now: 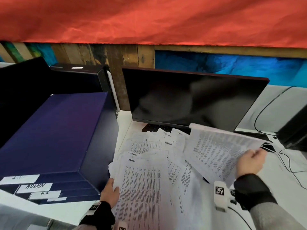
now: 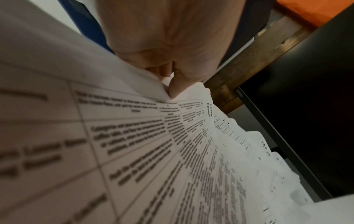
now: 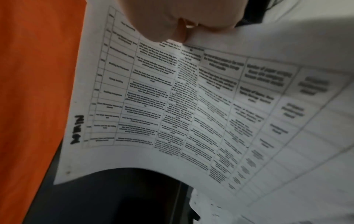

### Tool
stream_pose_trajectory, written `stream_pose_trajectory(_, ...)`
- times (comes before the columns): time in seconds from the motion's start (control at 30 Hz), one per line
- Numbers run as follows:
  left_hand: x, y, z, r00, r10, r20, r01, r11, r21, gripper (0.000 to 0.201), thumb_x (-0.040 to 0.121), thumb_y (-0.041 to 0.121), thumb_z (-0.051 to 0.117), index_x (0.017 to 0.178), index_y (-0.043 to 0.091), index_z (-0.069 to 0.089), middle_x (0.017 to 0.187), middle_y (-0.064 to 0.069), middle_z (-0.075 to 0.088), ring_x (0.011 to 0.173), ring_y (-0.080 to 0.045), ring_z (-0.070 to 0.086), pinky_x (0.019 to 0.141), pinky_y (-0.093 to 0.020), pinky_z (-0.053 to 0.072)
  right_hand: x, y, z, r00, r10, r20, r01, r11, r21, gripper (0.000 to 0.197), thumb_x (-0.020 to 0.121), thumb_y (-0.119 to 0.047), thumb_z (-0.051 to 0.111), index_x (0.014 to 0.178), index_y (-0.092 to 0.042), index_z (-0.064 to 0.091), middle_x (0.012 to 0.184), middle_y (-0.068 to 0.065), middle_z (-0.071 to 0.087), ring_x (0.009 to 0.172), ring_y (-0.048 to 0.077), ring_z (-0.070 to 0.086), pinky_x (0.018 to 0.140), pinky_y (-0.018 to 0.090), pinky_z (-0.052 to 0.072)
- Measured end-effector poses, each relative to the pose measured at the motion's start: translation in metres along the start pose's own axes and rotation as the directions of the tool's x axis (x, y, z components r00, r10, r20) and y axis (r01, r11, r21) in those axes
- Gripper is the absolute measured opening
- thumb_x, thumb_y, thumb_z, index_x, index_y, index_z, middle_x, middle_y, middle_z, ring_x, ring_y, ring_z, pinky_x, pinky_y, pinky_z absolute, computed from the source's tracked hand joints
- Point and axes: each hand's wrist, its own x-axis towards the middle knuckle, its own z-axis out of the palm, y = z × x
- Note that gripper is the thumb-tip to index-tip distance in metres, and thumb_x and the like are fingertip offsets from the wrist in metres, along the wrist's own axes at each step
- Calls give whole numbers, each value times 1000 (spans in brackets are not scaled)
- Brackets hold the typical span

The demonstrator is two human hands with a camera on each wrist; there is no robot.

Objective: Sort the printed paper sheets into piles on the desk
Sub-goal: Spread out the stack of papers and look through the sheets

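Observation:
Several printed sheets (image 1: 154, 156) lie fanned out on the white desk (image 1: 66, 211) in front of the monitor. My right hand (image 1: 249, 161) pinches the edge of one table-printed sheet (image 1: 216, 146) and holds it lifted off the spread at the right. In the right wrist view that sheet (image 3: 191, 98) curves in the air, with a handwritten word near its top. My left hand (image 1: 110, 191) grips the left edge of the nearest sheet (image 1: 142, 188). The left wrist view shows the thumb and fingers (image 2: 176, 89) pinching that sheet's edge (image 2: 134, 136).
A dark blue box (image 1: 54, 135) with white labels reading ADMIN and HR stands at the left, touching the papers. A black monitor (image 1: 191, 98) stands behind the spread. Black cables (image 1: 289, 165) and a dark box (image 1: 295, 130) occupy the right side. A pen (image 1: 206, 180) pokes out under the sheets.

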Motion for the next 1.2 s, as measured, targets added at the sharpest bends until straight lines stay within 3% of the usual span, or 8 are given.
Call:
stream_pose_trajectory(0.2,5,5,0,999,-6,41,8,999,-42,20,90,3,49,104,17,50,109,-7,64,100,-28,58,90,-32,40,-9,10,12,968,250,-23,-249,968,23,35,96,-4,32,128,7,41,130,31,47,115,42,47,95,36,30)
stream_pose_trajectory(0.43,11,4,-2,997,-37,61,42,996,-81,23,89,3,48,105,18,51,105,-4,65,97,-24,58,91,-31,43,7,-2,21,964,259,-65,-231,931,282,32,98,-7,31,124,5,44,128,23,51,103,23,49,85,22,38)
stream_pose_trajectory(0.63,19,8,4,993,-52,104,68,985,-160,21,89,7,49,108,14,53,114,-7,64,104,-26,58,100,-40,42,-55,46,46,942,235,238,-259,963,75,20,94,-9,33,81,-22,40,77,4,40,74,19,40,67,33,34)
stream_pose_trajectory(0.83,50,-23,19,968,-161,192,225,896,-382,78,78,77,47,131,19,52,129,4,58,122,-19,53,110,-42,34,-136,80,59,625,303,719,-244,951,-188,17,97,-8,36,99,-25,39,82,6,43,74,19,43,63,34,36)
stream_pose_trajectory(0.9,42,-13,13,962,-138,234,222,896,-384,63,78,63,65,120,17,56,118,-2,64,109,-22,61,100,-42,44,-145,76,60,414,348,841,-275,929,-249,20,99,-16,39,114,-28,37,98,2,48,84,21,49,64,28,40)
stream_pose_trajectory(0.97,18,9,6,974,-103,201,162,938,-305,34,83,18,71,111,11,52,107,-10,65,95,-26,63,84,-34,49,-141,74,65,334,362,870,-209,929,-306,22,100,-22,40,122,-22,42,109,4,53,90,20,54,71,26,45)
stream_pose_trajectory(1.1,16,3,7,982,-60,176,94,978,-187,35,79,-7,59,109,11,50,104,-11,65,91,-27,62,80,-34,49,-112,67,65,650,368,665,-79,903,-423,41,92,-9,45,133,-9,46,131,20,45,108,33,53,97,35,44)
stream_pose_trajectory(1.2,19,-6,5,988,-48,147,67,989,-129,37,76,-6,57,107,13,52,103,-11,65,96,-30,61,89,-38,48,-91,68,69,635,491,596,-187,847,-498,56,91,-19,49,143,-10,32,145,19,31,125,38,43,107,42,36)
